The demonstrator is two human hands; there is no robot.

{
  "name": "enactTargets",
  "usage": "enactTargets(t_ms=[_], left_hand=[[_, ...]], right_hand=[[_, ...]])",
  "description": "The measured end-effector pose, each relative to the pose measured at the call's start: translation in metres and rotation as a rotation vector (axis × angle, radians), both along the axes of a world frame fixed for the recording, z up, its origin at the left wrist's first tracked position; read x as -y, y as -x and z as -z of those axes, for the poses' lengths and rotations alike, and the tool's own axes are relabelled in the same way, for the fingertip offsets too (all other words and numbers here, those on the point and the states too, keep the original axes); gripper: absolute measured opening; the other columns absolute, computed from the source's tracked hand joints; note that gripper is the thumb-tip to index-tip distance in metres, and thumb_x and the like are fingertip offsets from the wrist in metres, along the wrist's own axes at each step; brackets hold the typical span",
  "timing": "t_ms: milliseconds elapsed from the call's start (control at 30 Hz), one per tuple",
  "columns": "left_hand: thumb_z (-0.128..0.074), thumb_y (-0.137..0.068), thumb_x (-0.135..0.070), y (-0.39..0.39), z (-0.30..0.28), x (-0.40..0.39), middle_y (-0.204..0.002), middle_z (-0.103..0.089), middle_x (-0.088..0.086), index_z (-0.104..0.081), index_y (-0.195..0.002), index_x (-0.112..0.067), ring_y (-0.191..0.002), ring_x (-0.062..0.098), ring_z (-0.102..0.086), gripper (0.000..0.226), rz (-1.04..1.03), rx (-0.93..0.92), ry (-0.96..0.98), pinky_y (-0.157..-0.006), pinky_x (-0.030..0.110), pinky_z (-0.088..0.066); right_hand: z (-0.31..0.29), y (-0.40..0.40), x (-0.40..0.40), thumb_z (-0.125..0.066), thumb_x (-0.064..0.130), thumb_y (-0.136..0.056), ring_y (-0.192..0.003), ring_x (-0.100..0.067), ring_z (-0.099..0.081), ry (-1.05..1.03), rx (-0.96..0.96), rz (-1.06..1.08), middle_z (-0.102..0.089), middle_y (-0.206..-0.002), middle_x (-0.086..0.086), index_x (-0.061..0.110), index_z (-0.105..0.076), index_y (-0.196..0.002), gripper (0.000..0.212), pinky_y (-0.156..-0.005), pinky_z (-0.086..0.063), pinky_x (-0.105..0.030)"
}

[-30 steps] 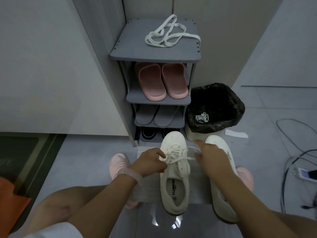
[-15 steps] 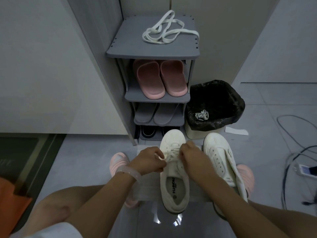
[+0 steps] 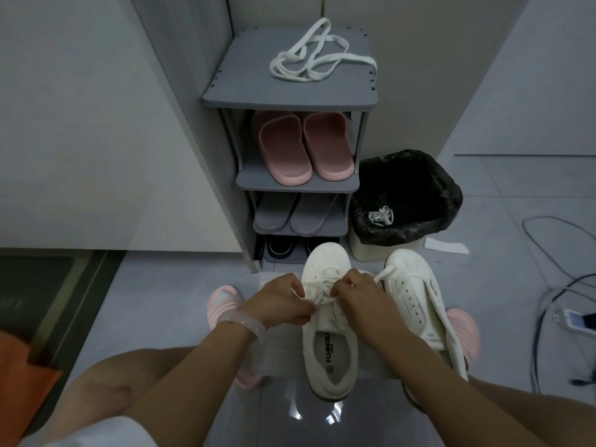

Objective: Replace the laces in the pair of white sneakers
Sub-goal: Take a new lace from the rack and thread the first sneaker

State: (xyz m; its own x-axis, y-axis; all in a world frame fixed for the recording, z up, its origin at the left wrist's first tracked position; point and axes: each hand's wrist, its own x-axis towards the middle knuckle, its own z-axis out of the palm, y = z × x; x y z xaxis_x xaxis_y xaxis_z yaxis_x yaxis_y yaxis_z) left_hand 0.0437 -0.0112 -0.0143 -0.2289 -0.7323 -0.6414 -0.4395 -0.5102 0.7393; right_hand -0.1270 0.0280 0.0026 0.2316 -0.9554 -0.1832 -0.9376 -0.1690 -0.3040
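The laced sneaker [image 3: 329, 321] lies on the floor in front of the rack [image 3: 290, 95], its long axis running from the person toward the rack, toe nearest the rack's bottom shelf and heel opening nearest the person. Both hands meet over its lace [image 3: 317, 290]: the left hand [image 3: 280, 300] has fingers curled and pinches a strand at the sneaker's left edge; the right hand [image 3: 364, 298] has fingers curled too and seems to pinch a strand over the tongue, though the grip itself is partly hidden. The second sneaker [image 3: 419, 304] lies just right of the first, toe also toward the rack but angled slightly outward, its eyelets bare, with one lace end draped across its toe. A loose lace [image 3: 319, 59] sits coiled on the rack's top shelf. Right of the rack stands a bin [image 3: 409, 201] with a black liner, a bunched old lace [image 3: 380, 216] inside it.
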Motion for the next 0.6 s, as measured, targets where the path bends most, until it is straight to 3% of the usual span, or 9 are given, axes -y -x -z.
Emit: enactTargets(t_ms=[133, 267, 433, 533, 600], left_hand=[[-0.074, -0.072, -0.01, 0.0, 0.0, 0.002, -0.071, -0.068, 0.007, -0.053, -0.083, -0.011, -0.063, 0.014, -0.069, 0.024, 0.022, 0.001, -0.012, -0.064, 0.027, -0.058], [-0.073, -0.075, -0.009, 0.0, -0.002, 0.004, -0.076, -0.068, 0.01, -0.051, -0.081, -0.011, -0.069, 0.018, -0.07, 0.024, 0.031, 0.001, -0.036, -0.072, 0.032, -0.059], [-0.072, -0.077, -0.008, 0.0, -0.006, 0.002, -0.086, -0.068, 0.014, -0.048, -0.08, -0.011, -0.074, 0.021, -0.07, 0.025, 0.05, -0.007, -0.053, -0.076, 0.034, -0.059], [-0.072, -0.077, -0.006, 0.0, -0.01, 0.001, -0.089, -0.066, 0.016, -0.049, -0.084, -0.012, -0.074, 0.021, -0.069, 0.025, 0.037, -0.027, -0.061, -0.074, 0.032, -0.059], [-0.072, -0.077, -0.007, 0.0, -0.012, 0.001, -0.084, -0.066, 0.013, -0.051, -0.092, -0.015, -0.069, 0.017, -0.068, 0.027, 0.052, -0.038, -0.058, -0.069, 0.027, -0.058]], right_hand=[[0.0, -0.001, 0.0, -0.043, 0.012, -0.092, -0.106, -0.017, -0.043, 0.039, 0.001, 0.035, -0.044, -0.113, 0.001, 0.017, -0.051, -0.108, 0.018, -0.071, -0.044, -0.028], [-0.001, 0.002, 0.002, -0.044, 0.003, -0.087, -0.107, -0.017, -0.043, 0.112, -0.066, -0.006, -0.045, -0.117, 0.0, 0.016, -0.046, -0.114, 0.03, -0.07, -0.036, -0.024], [-0.022, 0.049, 0.019, -0.046, -0.002, -0.085, -0.102, -0.027, -0.046, 0.208, -0.071, 0.509, -0.053, -0.11, -0.011, 0.005, -0.054, -0.104, 0.022, -0.066, -0.033, -0.03], [-0.02, 0.048, 0.018, -0.046, 0.008, -0.089, -0.112, -0.025, -0.042, 0.123, -0.218, 0.377, -0.051, -0.122, -0.005, 0.015, -0.053, -0.12, 0.033, -0.082, -0.038, -0.032], [-0.013, 0.034, 0.014, -0.047, 0.015, -0.09, -0.125, -0.021, -0.033, 0.072, -0.134, 0.194, -0.041, -0.136, 0.002, 0.028, -0.044, -0.133, 0.045, -0.097, -0.032, -0.032]])
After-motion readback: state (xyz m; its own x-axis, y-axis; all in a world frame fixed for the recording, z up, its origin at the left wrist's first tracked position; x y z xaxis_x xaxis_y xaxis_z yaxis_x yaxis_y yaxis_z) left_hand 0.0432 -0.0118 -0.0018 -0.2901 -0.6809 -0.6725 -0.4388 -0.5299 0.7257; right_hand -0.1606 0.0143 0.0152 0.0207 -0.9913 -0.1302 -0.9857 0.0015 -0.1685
